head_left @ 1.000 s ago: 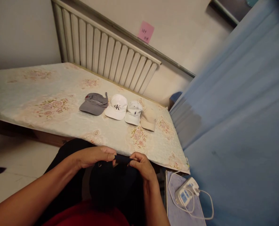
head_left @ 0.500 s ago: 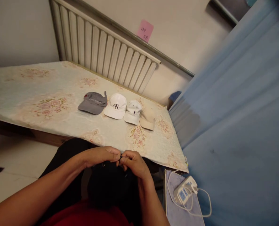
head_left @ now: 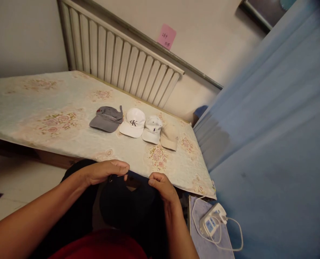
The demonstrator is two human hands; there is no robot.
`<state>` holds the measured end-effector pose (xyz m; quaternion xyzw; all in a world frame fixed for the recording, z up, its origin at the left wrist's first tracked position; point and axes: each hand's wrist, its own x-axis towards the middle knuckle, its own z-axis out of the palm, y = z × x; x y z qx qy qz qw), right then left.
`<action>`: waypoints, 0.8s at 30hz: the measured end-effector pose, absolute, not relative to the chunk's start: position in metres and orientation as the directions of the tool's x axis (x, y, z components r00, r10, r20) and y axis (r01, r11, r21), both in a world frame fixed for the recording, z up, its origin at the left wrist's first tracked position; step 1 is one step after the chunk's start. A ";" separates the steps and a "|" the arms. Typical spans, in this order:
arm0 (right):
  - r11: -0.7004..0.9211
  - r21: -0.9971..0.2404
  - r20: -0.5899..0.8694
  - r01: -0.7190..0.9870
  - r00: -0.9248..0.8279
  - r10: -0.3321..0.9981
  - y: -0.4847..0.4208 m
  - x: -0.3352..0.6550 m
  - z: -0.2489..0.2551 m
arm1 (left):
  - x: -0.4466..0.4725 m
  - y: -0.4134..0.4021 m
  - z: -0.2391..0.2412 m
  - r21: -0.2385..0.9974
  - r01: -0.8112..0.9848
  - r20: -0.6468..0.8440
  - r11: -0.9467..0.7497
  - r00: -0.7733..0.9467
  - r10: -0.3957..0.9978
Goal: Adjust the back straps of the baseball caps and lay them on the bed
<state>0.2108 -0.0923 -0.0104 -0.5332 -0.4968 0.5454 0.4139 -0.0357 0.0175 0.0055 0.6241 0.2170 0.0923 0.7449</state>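
Note:
Over my lap, a dark navy or black cap (head_left: 127,205) is held with its back strap stretched level between my hands. My left hand (head_left: 107,171) pinches the strap's left end, thumb on top. At the right end, my right hand (head_left: 162,185) grips the strap between thumb and fingers. An opening shows under the strap. On the bed beyond lie a grey cap (head_left: 107,118), a white cap with black letters (head_left: 134,122), a smaller white cap with a dark emblem (head_left: 152,129) and a beige cap (head_left: 170,136), side by side in a row.
The bed (head_left: 79,145) has a pale floral cover and borders a white radiator (head_left: 122,54). A blue curtain (head_left: 270,144) hangs along the right. On a small table (head_left: 197,248) at lower right sits a white power strip (head_left: 212,219) with a looped cable.
My hands have moved apart, the left one leftward and up and the right one to the right. The strap between them is now spread out, showing the cap's back opening.

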 end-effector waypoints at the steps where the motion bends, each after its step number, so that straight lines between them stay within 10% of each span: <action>1: -0.168 -0.985 -0.171 0.040 -0.070 0.983 -0.092 0.210 -0.010 | -0.037 0.020 0.006 0.970 0.139 -0.209 0.198 0.892 0.401; 24: -0.152 -0.976 -0.160 0.154 -0.040 0.986 -0.090 0.219 -0.009 | -0.031 0.036 0.017 0.984 0.139 -0.167 0.111 0.942 0.292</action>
